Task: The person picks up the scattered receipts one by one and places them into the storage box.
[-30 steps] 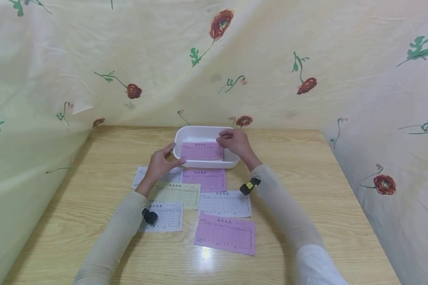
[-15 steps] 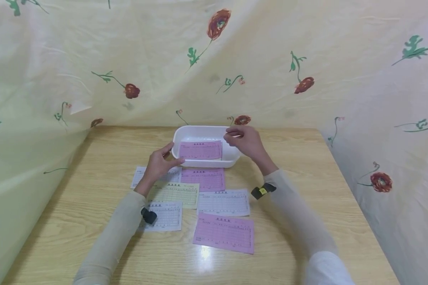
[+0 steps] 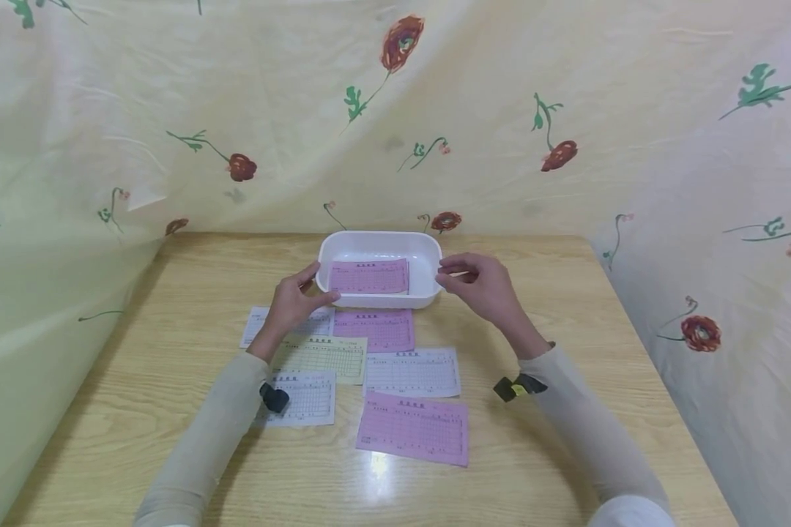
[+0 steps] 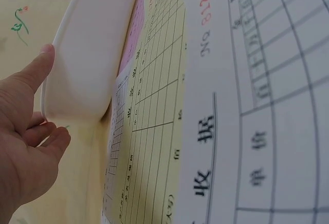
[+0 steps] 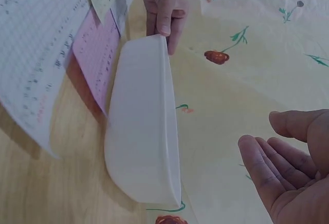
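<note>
A white plastic tray point(image 3: 382, 301) stands at the back of the table, with a pink receipt slip point(image 3: 369, 277) lying inside. At the tray's left end my left hand point(image 3: 288, 304) grips it, thumb on the near rim and fingers round the end. My right hand point(image 3: 484, 284) is just beyond the right end. In the right wrist view, thumb and fingers of this right hand point(image 5: 288, 162) are apart with nothing between them, beside the tray's wall point(image 5: 139, 116). Whether other slips lie beneath the pink one is hard to tell.
In front of the tray lie several slips: pink ones point(image 3: 411, 430) point(image 3: 376, 331), a yellow one point(image 3: 329, 361) and white ones point(image 3: 411, 373) point(image 3: 313, 399). A flowered cloth point(image 3: 290, 110) hangs behind the wooden table point(image 3: 514, 439) and along both sides.
My right hand has moved from above the pink slip inside the tray out past the right rim, its fingers bearing nothing. The left hand stays on the tray's left end.
</note>
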Motion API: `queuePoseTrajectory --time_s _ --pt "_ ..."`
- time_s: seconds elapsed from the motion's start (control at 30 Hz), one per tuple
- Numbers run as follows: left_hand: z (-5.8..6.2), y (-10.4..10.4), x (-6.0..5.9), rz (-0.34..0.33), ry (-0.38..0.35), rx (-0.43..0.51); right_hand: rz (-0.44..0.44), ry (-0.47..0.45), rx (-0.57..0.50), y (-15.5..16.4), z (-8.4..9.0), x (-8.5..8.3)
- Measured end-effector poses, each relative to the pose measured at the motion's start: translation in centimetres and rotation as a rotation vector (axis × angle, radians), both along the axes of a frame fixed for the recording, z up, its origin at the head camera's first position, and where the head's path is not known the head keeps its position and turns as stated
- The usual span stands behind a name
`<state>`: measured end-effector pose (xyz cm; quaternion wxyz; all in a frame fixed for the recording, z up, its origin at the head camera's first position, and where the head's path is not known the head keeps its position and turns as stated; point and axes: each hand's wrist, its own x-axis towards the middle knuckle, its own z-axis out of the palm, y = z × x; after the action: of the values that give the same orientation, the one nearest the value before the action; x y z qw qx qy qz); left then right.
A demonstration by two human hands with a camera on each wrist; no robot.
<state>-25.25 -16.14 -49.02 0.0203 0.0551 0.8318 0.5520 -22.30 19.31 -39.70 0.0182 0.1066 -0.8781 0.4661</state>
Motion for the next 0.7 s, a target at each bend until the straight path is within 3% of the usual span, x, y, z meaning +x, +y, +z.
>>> queuePoseTrajectory --time_s 0.4,0.7 --pt "0.0 0.1 0.1 -0.001 0.010 0.001 -0.031 -0.070 0.036 2.5 -1.7 3.7" --pt "-0.1 0.0 -0.1 0.004 0.009 -0.012 -0.039 -0.101 0.060 4.0 -4.1 5.7"
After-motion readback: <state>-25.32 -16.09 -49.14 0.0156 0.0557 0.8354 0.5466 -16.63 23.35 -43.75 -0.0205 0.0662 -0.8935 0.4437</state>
